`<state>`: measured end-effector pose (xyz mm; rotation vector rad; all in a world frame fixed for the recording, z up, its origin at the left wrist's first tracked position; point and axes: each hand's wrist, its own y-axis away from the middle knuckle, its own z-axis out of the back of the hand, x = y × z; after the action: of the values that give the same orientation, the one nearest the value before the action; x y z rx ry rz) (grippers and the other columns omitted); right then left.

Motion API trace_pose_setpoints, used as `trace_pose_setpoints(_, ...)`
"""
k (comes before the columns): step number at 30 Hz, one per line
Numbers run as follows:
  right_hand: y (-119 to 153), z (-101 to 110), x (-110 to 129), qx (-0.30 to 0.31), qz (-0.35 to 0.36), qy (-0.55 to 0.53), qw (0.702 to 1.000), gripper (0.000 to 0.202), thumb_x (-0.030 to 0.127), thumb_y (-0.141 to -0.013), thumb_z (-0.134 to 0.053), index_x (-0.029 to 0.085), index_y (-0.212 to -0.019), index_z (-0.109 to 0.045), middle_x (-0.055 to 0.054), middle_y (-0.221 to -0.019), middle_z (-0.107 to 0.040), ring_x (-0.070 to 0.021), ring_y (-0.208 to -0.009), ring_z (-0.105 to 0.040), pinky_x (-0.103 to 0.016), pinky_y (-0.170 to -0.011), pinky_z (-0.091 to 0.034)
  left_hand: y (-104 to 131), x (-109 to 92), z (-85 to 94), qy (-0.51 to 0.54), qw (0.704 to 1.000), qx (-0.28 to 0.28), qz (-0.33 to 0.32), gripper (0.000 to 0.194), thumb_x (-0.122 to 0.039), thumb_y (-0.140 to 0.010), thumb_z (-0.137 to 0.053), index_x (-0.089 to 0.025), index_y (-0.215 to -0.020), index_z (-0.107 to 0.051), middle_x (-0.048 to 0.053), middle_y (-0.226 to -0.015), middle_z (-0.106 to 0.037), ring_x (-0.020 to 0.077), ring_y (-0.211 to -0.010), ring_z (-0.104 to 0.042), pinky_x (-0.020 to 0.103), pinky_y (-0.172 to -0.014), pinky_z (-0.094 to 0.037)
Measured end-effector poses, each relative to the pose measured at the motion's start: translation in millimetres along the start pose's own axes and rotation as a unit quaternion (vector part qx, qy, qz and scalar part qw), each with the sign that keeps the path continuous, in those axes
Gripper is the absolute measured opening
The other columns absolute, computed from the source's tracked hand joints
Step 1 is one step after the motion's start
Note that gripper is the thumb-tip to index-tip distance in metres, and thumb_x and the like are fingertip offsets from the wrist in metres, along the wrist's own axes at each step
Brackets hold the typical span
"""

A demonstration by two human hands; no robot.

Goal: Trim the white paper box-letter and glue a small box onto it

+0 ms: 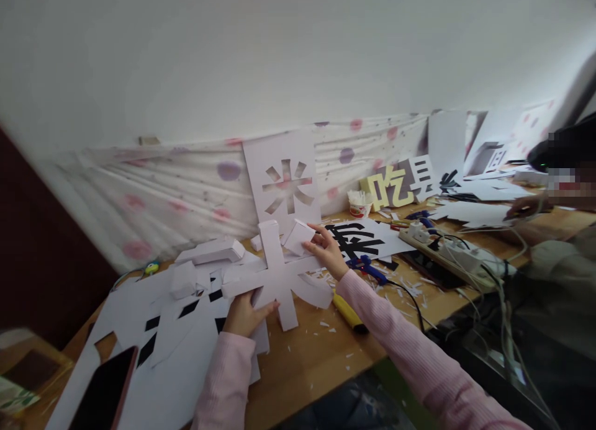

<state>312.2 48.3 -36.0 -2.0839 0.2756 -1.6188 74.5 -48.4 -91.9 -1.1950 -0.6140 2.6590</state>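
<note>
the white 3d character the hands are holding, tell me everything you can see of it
The white 3d character looks like foam board or card, built as thick raised strokes crossing a long upright stem, with slanted lower strokes. It lies nearly flat above the wooden table, over white paper sheets. The left hand grips its lower left part; the right hand presses a small white piece against its upper right. Its surface is plain and unpainted.
</note>
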Motion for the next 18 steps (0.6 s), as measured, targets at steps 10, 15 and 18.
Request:
trace_pose_setpoints(10,2.9,6.2,-5.4,-0.016,-0.007,0.000,1.000,0.064,0.042,-0.065,-0.081,0.023,-0.122,-0.056,0.001,-0.086,-0.070,-0.0162,-0.079,-0.062,-0.029,-0.073,-0.047,-1.6,2.4,-2.7,0.008,1.000,0.003,0.012,0.051,-0.043,-0.066,-0.077,-0.016,-0.109,-0.071,0.014,-0.120,-0.069,0.0350,-0.129,-0.051,0.048,-0.112,-0.035)
trace_pose_setpoints(15,4.4,8.3,-7.3,-0.026,-0.006,-0.002,1.000,0.065,0.043,-0.065,-0.082,0.024,-0.121,-0.056,0.001,-0.085,-0.069,-0.0161,-0.077,-0.061,-0.028,-0.070,-0.046,-1.0,5.0,-2.5,0.008,1.000,0.003,0.023,0.052,-0.043,-0.063,-0.077,-0.017,-0.108,-0.071,0.013,-0.120,-0.069,0.0344,-0.129,-0.052,0.047,-0.112,-0.036)
trace_pose_setpoints(18,2.7,8.2,-9.3,-0.025,-0.001,-0.003,1.000,0.065,0.043,-0.064,-0.083,0.023,-0.120,-0.056,0.002,-0.079,-0.067,-0.0155,-0.072,-0.060,-0.028,-0.067,-0.046,-1.5,6.2,-2.2,0.004,0.999,-0.003,0.036,0.057,-0.044,-0.062,-0.076,-0.016,-0.111,-0.070,0.014,-0.121,-0.069,0.0354,-0.126,-0.055,0.048,-0.110,-0.039)
